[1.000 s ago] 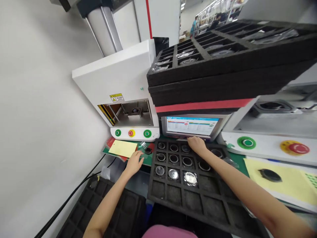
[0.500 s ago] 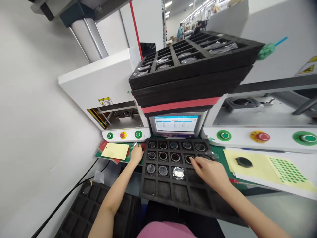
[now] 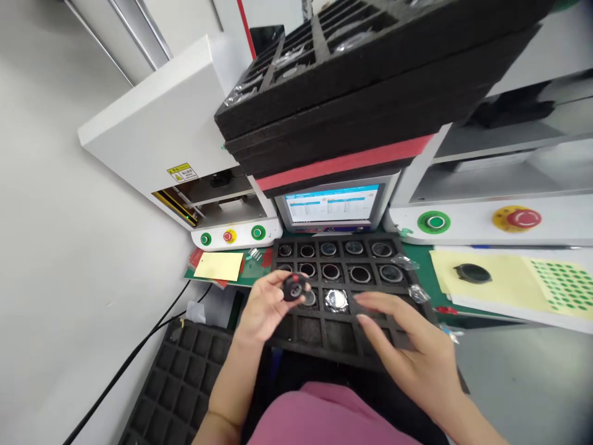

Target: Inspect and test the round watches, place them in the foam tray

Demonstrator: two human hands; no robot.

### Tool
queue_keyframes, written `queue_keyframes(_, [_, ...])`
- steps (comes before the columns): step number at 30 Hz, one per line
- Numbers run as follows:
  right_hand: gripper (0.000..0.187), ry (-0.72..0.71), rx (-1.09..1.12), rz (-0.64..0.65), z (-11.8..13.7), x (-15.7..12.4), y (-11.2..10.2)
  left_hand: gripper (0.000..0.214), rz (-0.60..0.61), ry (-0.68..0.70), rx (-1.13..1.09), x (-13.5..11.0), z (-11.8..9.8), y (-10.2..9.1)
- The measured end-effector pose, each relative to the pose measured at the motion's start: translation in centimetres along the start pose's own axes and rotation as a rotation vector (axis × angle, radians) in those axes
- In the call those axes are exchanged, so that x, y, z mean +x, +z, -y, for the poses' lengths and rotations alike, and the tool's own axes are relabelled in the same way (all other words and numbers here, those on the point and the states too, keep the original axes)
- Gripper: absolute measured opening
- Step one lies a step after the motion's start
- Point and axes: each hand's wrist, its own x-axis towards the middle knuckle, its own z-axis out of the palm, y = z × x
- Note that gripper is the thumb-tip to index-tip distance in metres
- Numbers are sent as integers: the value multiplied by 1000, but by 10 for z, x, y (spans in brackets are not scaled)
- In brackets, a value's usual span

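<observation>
My left hand (image 3: 265, 307) holds a small round black part (image 3: 294, 287) with a red mark on its rim, pinched between thumb and fingers above the left side of a black foam tray (image 3: 340, 334). My right hand (image 3: 407, 334) hovers over the tray's right side, thumb and fingers apart, holding nothing. Round dark watch cases (image 3: 360, 274) sit in several tray compartments. A shiny, film-wrapped disc (image 3: 336, 300) lies in the third row, between the two hands. My left hand hides some compartments.
Stacked foam trays (image 3: 370, 99) stand above a monitor (image 3: 331, 204). White machines with a left red button (image 3: 228, 236) and a right red button (image 3: 523, 217) flank it. A watch case (image 3: 472, 273) rests on yellow paper at right. Another foam tray (image 3: 185, 371) is low at left.
My left hand has come from the green bench to above the tray, bringing the round black part. My right hand has drawn back from a watch case and opened. The view has shifted closer.
</observation>
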Motion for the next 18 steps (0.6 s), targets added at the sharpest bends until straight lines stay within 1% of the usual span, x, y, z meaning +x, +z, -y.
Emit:
queue_keyframes(2, [15, 30, 129, 28, 14, 6, 4, 48, 169, -131, -311, -15, 0, 20])
queue_keyframes(3, [17, 42, 172, 51, 20, 7, 5, 42, 224, -183, -409, -20, 2, 28])
queue_keyframes(4, [17, 54, 204, 71, 24, 8, 7, 37, 245, -210, -448, -24, 4, 35])
queue_keyframes(6, [17, 85, 238, 90, 29, 8, 7, 33, 217, -188, -447, -30, 7, 45])
queue_keyframes(8, [17, 120, 262, 93, 31, 6, 7, 32, 172, -89, -357, -35, 9, 50])
queue_keyframes(9, [17, 130, 276, 92, 32, 4, 6, 31, 158, -24, -274, -37, 9, 51])
queue_keyframes(12, [23, 117, 315, 77, 33, 1, 1, 21, 139, 170, 65, -42, 3, 50])
queue_keyframes(15, [27, 68, 285, 63, 34, -1, -7, 17, 160, 342, 324, -44, -3, 47])
queue_keyframes(18, [23, 17, 207, 82, 33, -1, -14, 18, 211, 479, 448, -45, -7, 44])
